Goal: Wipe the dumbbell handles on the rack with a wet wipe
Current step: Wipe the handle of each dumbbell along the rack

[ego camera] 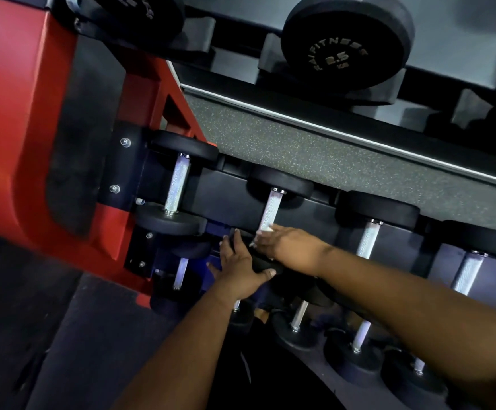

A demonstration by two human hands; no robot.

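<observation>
The red-framed rack (pixel 28 143) holds a row of black dumbbells with silver knurled handles. My right hand (pixel 285 242) lies over the near end of the second dumbbell's handle (pixel 271 208), fingers wrapped over a white wet wipe (pixel 264 229) that peeks out at the fingertips. My left hand (pixel 240 267) grips the near black head (pixel 261 263) of the same dumbbell, thumb hooked on its right edge and fingers spread over its left. Most of the wipe is hidden under my right hand.
Neighbouring dumbbells sit to the left (pixel 177 184) and right (pixel 366 241) on the same tier. A lower tier of dumbbells (pixel 300 316) lies beneath my arms. An upper tier with a 2.5 dumbbell (pixel 344 45) hangs overhead. Speckled grey floor (pixel 300 143) shows behind the rack.
</observation>
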